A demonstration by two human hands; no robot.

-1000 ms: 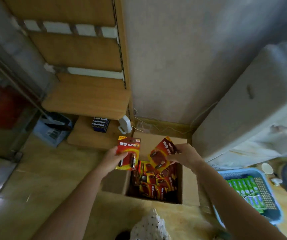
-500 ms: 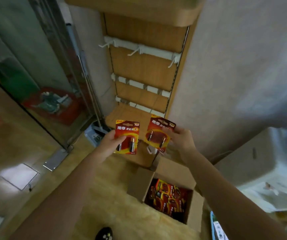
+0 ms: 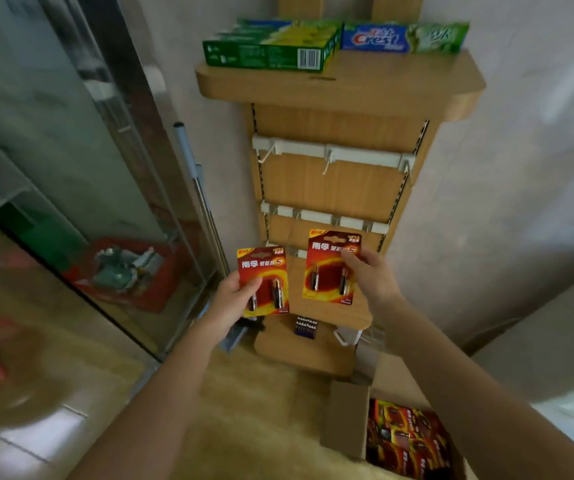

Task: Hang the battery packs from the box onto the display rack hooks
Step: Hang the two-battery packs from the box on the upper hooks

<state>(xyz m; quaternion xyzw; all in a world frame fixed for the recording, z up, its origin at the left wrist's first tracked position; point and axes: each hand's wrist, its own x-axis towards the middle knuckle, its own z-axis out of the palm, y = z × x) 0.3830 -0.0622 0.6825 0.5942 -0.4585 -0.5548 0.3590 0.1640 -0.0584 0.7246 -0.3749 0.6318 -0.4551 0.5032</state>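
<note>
Nearest, at the lower right, the open cardboard box [image 3: 344,420] sits on the floor, full of red battery packs [image 3: 403,441]. Further out, the left hand [image 3: 233,296] grips a first pack [image 3: 264,282] at its lower left edge, thumb on the front. The right hand [image 3: 372,275] pinches a second pack [image 3: 330,268] at its right side (both upright, fronts facing the camera). Beyond them stands the wooden rack [image 3: 334,188] with rows of white hooks [image 3: 328,161]. Toothpaste boxes [image 3: 268,46] lie on its top shelf.
</note>
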